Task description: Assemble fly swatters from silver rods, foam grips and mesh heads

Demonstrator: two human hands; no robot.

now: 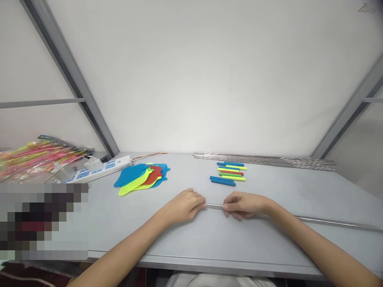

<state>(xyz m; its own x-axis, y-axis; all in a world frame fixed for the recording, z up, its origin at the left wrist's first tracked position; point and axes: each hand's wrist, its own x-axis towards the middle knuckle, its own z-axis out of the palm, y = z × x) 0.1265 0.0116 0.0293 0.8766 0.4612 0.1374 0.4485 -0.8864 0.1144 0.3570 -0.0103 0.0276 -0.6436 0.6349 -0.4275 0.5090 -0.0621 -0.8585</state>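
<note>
A thin shiny metal rod (214,206) runs between my hands, low over the grey table. My left hand (187,204) is closed around its left end, fingers curled, knuckles up. A short way to the right, my right hand (242,205) pinches the rod between thumb and fingers. Beyond my right wrist, a metal length (338,223) reaches toward the right edge; my forearm hides whether it is the same rod. Farther back lie several coloured plastic handles (229,174) in blue, yellow, green and red. Overlapping fly swatter heads (140,177) in blue, yellow and red lie behind my left hand.
A bundle of metal rods (263,160) lies along the wall at the back right. On the left are a white power strip (101,169) with plugs and a pile of plastic-wrapped colourful items (44,157). The table's front edge (209,269) runs below my forearms.
</note>
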